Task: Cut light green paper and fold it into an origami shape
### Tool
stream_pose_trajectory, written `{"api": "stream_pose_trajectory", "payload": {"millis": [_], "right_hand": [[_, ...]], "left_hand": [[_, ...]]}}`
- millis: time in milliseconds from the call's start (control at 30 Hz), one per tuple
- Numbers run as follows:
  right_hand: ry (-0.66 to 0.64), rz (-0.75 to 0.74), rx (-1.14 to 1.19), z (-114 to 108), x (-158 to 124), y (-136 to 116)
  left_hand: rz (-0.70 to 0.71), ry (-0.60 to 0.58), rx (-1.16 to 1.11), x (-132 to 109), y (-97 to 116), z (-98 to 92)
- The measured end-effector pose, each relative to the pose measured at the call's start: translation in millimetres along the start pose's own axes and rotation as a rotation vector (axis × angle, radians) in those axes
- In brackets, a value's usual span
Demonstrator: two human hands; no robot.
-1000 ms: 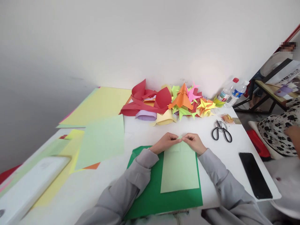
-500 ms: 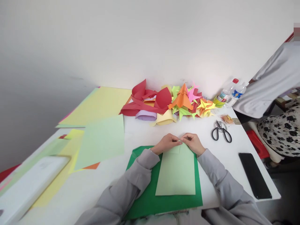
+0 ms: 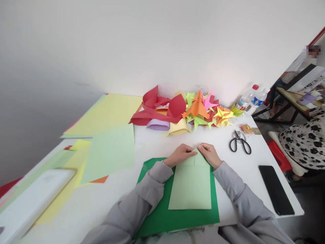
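Note:
A pale green sheet of paper [image 3: 190, 188] lies over a dark green board [image 3: 152, 217] in front of me. Its far end is folded inward to a point, with a seam down the middle of the folded part. My left hand [image 3: 180, 155] pinches the paper at the left of that point. On the other side, the fingers of my right hand [image 3: 209, 154] are closed on the right slanting edge near the tip. Some of the fold is hidden behind my fingers.
Folded paper shapes [image 3: 199, 108] and red paper [image 3: 157, 108] line the wall. Scissors [image 3: 240, 142], two bottles [image 3: 251, 101] and a black phone [image 3: 276, 189] are at the right. Coloured sheets [image 3: 109, 152] and a white device [image 3: 35, 203] lie left. A seated person's patterned clothing [image 3: 304, 142] shows beyond.
The right flap now lies folded in, so both slanting edges meet at a tip. My right hand has shifted slightly. A standing person in pale clothing at the right has left the view.

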State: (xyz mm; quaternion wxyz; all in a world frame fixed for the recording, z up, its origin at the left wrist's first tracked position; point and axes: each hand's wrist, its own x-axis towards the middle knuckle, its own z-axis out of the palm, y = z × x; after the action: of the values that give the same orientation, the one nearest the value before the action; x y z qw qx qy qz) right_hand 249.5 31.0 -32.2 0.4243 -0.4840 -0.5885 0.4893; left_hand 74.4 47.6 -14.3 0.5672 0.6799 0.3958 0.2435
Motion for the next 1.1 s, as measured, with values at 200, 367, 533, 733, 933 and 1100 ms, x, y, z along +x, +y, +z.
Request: {"api": "stream_pose_trajectory", "payload": {"millis": [200, 367, 533, 733, 933, 1100], "right_hand": [[-0.011, -0.05, -0.081, 0, 0, 0], [-0.047, -0.012, -0.052, -2, 0, 1], [-0.082, -0.03, -0.092, -5, 0, 4], [-0.105, -0.064, -0.157, -4, -1, 2], [-0.164, -0.099, -0.214, -5, -2, -3], [-0.167, -0.095, -0.222, -5, -2, -3]], "left_hand": [[0.013, -0.019, 0.017, 1, -4, 0.6], [0.024, 0.013, -0.068, 1, -5, -0.8], [0.02, 0.093, -0.146, 0, -4, -1.1], [0.013, 0.157, -0.18, 1, -7, 1.0], [0.044, 0.17, -0.141, 2, -10, 0.8], [0.032, 0.161, -0.141, 2, -9, 1.4]]}}
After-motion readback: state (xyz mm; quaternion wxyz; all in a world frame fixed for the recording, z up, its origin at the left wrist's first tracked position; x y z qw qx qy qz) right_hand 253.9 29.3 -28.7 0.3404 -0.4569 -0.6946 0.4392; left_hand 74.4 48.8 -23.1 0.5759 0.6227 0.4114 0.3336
